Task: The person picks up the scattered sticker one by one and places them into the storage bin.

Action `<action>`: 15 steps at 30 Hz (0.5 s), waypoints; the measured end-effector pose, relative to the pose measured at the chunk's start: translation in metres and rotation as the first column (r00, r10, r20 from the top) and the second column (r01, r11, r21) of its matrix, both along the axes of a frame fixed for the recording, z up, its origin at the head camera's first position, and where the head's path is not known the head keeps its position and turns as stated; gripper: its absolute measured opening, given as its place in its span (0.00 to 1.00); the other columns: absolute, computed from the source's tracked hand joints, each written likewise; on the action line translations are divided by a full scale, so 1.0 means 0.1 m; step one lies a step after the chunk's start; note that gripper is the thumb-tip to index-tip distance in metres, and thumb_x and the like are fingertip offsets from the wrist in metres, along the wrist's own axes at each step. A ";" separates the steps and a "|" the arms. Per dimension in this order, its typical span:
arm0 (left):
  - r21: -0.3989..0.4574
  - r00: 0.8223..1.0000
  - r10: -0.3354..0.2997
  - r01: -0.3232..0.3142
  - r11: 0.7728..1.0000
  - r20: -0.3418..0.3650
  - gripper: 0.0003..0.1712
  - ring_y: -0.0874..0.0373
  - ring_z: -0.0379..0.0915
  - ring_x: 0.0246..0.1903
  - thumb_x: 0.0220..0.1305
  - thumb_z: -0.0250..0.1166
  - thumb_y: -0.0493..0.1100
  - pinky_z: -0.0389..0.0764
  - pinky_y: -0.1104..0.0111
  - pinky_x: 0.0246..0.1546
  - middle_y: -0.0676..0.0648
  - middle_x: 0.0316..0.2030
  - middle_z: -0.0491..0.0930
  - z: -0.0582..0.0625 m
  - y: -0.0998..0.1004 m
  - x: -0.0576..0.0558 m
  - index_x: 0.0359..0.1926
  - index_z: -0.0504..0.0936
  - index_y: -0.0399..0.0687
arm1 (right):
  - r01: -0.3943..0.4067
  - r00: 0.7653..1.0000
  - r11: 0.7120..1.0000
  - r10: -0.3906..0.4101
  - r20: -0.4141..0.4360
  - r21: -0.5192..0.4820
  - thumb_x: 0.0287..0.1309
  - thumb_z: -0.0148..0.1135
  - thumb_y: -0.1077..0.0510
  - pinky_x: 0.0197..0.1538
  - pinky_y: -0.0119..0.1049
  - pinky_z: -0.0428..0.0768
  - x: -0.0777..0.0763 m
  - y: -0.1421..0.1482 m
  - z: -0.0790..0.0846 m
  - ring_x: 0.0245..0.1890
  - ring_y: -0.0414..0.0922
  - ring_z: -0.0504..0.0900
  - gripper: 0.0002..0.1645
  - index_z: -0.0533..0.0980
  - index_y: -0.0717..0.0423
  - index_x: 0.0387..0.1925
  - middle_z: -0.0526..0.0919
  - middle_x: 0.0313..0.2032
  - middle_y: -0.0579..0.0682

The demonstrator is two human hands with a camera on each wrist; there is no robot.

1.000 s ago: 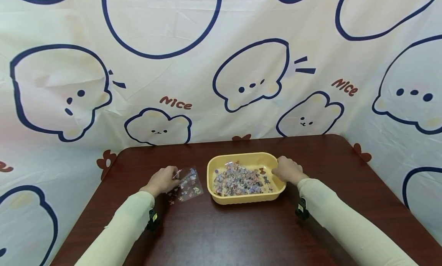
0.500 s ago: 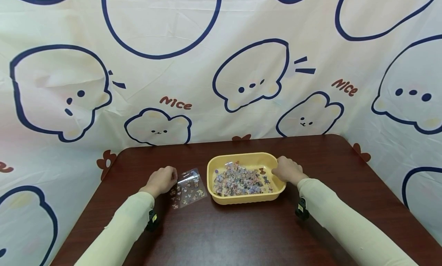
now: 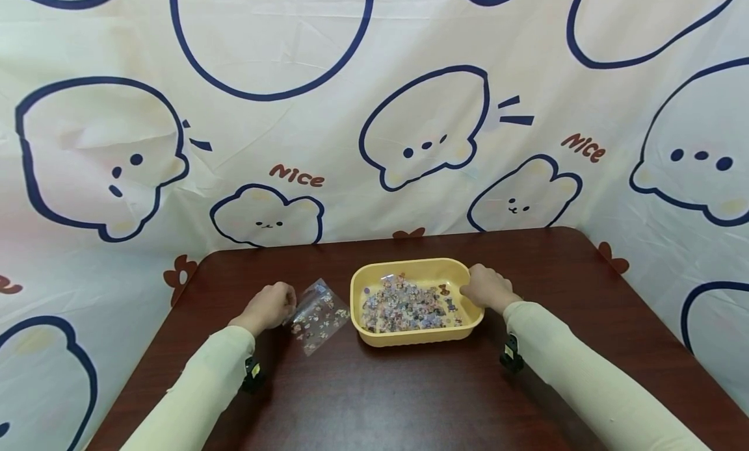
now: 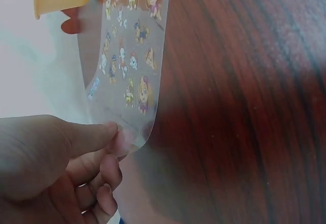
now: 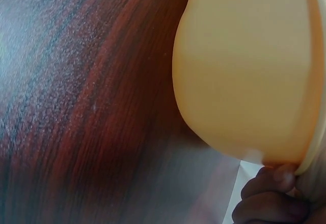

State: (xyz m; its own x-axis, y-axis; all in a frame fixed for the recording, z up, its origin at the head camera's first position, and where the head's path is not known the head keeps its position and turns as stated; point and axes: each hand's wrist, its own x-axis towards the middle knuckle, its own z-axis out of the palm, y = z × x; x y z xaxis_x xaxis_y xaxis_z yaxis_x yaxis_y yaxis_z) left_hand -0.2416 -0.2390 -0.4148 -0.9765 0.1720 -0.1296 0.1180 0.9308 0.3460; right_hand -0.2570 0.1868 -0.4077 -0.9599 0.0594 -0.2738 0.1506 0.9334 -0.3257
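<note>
My left hand (image 3: 270, 307) pinches the edge of a clear plastic sheet (image 3: 320, 318) between thumb and fingertips. Small cartoon puppies cover that sheet, plain to see in the left wrist view (image 4: 133, 56); whether it is a single layer or a bag I cannot tell. To its right stands a yellow plastic tray (image 3: 418, 338), holding a heap of small colourful pieces (image 3: 409, 306) too small to make out singly. My right hand (image 3: 490, 288) grips the tray's right rim. Its curled fingers (image 5: 267, 203) show under that rim in the right wrist view.
The dark brown wooden table (image 3: 404, 399) carries the tray and sheet. A pale cloth (image 3: 339, 126) with cartoon outlines hangs behind it and along both sides. Each wrist wears a small black device, such as the one on the left wrist (image 3: 253, 372).
My left hand has shifted slightly left, and the plastic sheet has turned so one corner points toward me. The tray and my right hand stay put.
</note>
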 end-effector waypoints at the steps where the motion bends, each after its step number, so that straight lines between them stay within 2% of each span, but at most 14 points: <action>1: 0.008 1.000 0.002 -0.002 1.000 0.002 0.04 0.57 0.71 0.23 0.63 0.60 0.34 0.70 0.66 0.24 0.47 0.26 0.79 0.01 0.00 0.01 0.31 0.79 0.43 | 0.001 1.000 1.000 -0.001 0.000 0.000 0.63 0.56 0.51 0.37 0.40 0.70 0.00 0.00 0.00 0.29 0.46 0.78 0.25 0.73 0.63 0.56 0.81 0.34 0.53; 8: 0.061 1.000 0.010 -0.009 0.998 -0.019 0.05 0.57 0.70 0.23 0.62 0.59 0.32 0.70 0.68 0.24 0.47 0.25 0.79 0.03 -0.02 0.03 0.30 0.79 0.43 | -0.002 1.000 1.000 0.002 0.004 -0.005 0.63 0.56 0.50 0.36 0.40 0.70 -0.01 0.01 -0.02 0.28 0.45 0.78 0.24 0.73 0.63 0.55 0.81 0.33 0.52; 15: 0.126 1.000 0.016 -0.012 0.992 -0.027 0.06 0.59 0.76 0.24 0.63 0.61 0.32 0.71 0.68 0.24 0.46 0.26 0.83 0.08 -0.01 0.05 0.28 0.78 0.41 | 0.002 1.000 1.000 -0.002 0.010 -0.017 0.63 0.56 0.51 0.34 0.38 0.69 -0.01 0.02 -0.01 0.27 0.45 0.78 0.23 0.74 0.62 0.53 0.80 0.31 0.52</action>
